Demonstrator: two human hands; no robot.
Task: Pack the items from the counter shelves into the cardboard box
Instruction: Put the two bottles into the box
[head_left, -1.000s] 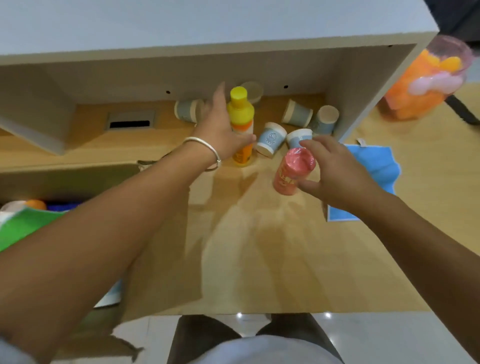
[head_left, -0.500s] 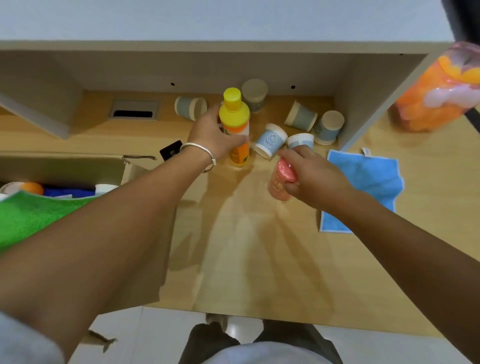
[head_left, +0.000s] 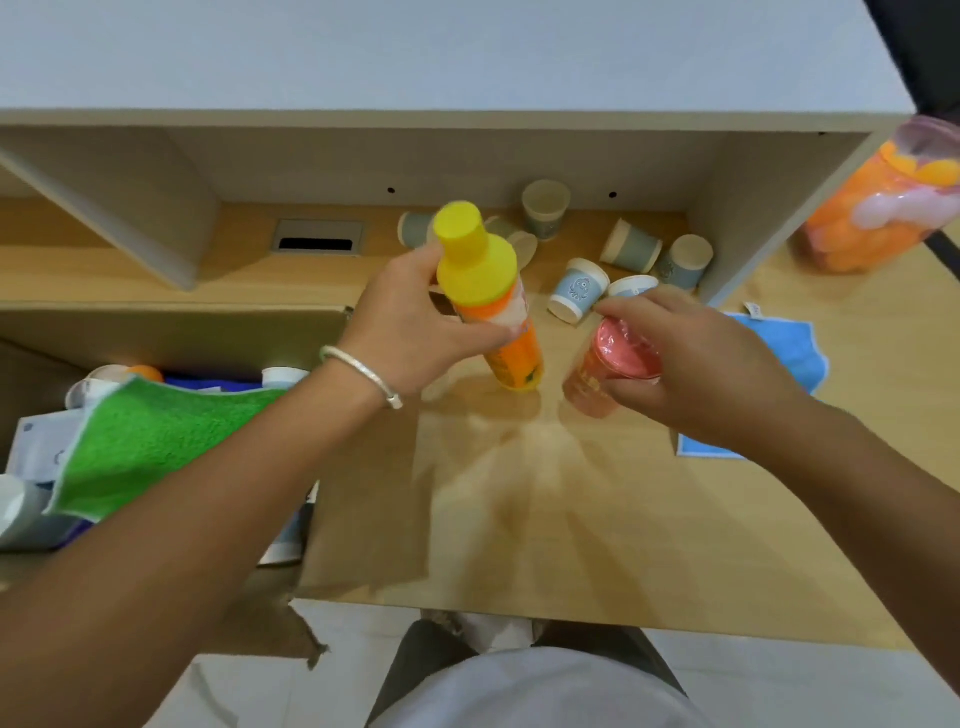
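Far left of the bottle, the cardboard box (head_left: 171, 332) is seen with its flaps open, plain brown board, already partly filled. A fuzzy green cloth (head_left: 150, 441) with a pale edge is draped over the stuff inside, and a bit of dark blue fabric is glimpsed behind it.

The bottle (head_left: 488, 291) itself is gripped around its middle by the left hand (head_left: 410, 332), fingers and thumb curled round it. A silver bangle (head_left: 358, 371) is worn on that wrist. The bottle is smooth plastic, round, with a fat yellow cap, an orange body and a whitish band between. It is tilted, cap toward the camera, bottom just over the wooden counter (head_left: 545, 519), which is a glossy light wood.

Just right of the bottle, a pink cup (head_left: 608, 364) with a shiny sealed lid is pinched at the rim by the right hand (head_left: 691, 364), fingers curled over the top.

Behind the bottle, small paper cups (head_left: 576, 288) are scattered under the shelf, some tipped over. Further right, a blue cloth (head_left: 789, 353) is laid flat, and a clear jar (head_left: 878, 213) of orange contents is seen at the edge.
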